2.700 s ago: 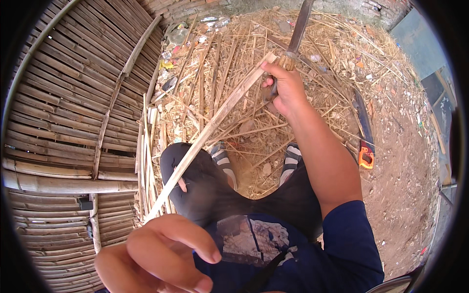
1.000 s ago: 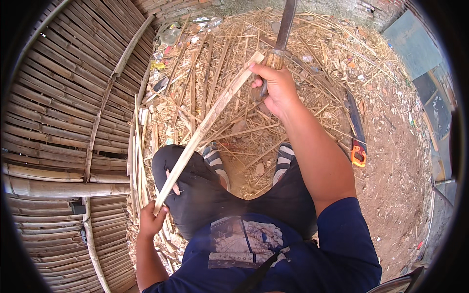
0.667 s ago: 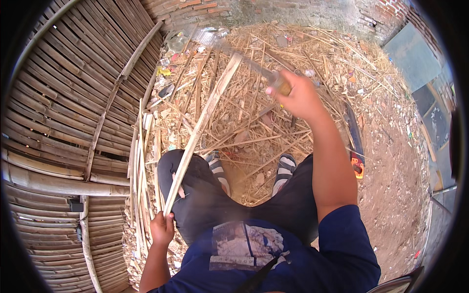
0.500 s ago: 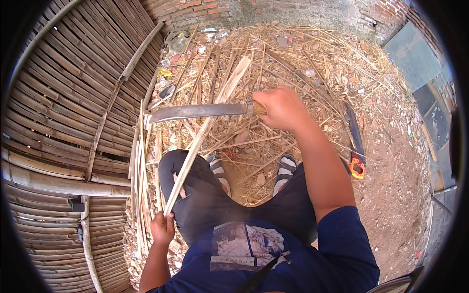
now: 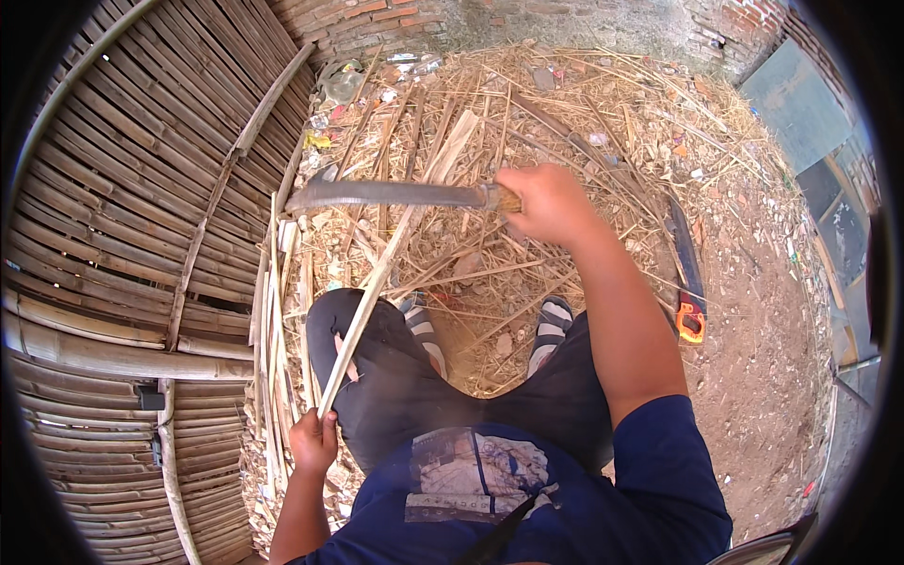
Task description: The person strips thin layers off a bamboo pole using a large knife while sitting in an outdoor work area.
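Note:
My left hand (image 5: 313,441) is closed around the near end of a long pale bamboo strip (image 5: 375,287). The strip slants up and away to the right, passing over my left thigh, with its wider far end above the littered ground. My right hand (image 5: 546,202) grips the wooden handle of a machete (image 5: 395,194). Its long, slightly blurred blade points left and crosses the strip in its upper part. Whether the edge touches the strip I cannot tell.
A handsaw (image 5: 686,273) with an orange handle lies on the ground at the right. Split bamboo strips (image 5: 275,367) lie beside the slatted bamboo wall (image 5: 141,226) on the left. Shavings and scraps (image 5: 527,254) cover the ground; a brick wall (image 5: 527,24) stands behind.
The machete's blade has tilted a little, its tip rising slightly, and my right hand has shifted slightly to the right. The bamboo strip and my left hand have hardly moved.

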`<state>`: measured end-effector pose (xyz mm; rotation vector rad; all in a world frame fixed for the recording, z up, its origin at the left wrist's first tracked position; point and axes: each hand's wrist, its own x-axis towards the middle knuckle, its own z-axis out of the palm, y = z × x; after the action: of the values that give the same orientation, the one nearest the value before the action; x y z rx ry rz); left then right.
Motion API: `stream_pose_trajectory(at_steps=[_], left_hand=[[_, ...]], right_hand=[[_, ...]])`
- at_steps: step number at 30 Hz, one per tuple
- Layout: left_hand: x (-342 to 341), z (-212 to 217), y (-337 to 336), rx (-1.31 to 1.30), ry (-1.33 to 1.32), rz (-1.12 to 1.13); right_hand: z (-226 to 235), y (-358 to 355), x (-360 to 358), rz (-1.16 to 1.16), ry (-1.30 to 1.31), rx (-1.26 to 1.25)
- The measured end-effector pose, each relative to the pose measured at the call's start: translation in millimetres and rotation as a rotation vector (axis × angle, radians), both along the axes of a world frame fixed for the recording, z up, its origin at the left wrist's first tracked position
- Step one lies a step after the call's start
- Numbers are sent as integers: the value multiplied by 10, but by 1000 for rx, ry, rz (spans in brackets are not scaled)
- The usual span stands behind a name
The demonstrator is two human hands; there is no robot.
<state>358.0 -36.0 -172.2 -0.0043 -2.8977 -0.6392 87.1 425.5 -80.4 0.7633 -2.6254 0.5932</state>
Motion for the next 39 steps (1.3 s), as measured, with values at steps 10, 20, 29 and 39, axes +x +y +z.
stream_pose_trajectory(at_steps=[10,20,29,39], left_hand=[[-25,63,-31,108,-74,16],[-22,63,-70,121,-125,44],[53,-117,-57,146,-63,50],[67,-115,-36,-22,2,82]], right_hand=[[-160,-40,-79,-181,-113,-10],[-325,336,-324,-476,-267,-224],[-53,93,-67,-183,-258,-187],[-205,81,-185,-363,-232,-193]])
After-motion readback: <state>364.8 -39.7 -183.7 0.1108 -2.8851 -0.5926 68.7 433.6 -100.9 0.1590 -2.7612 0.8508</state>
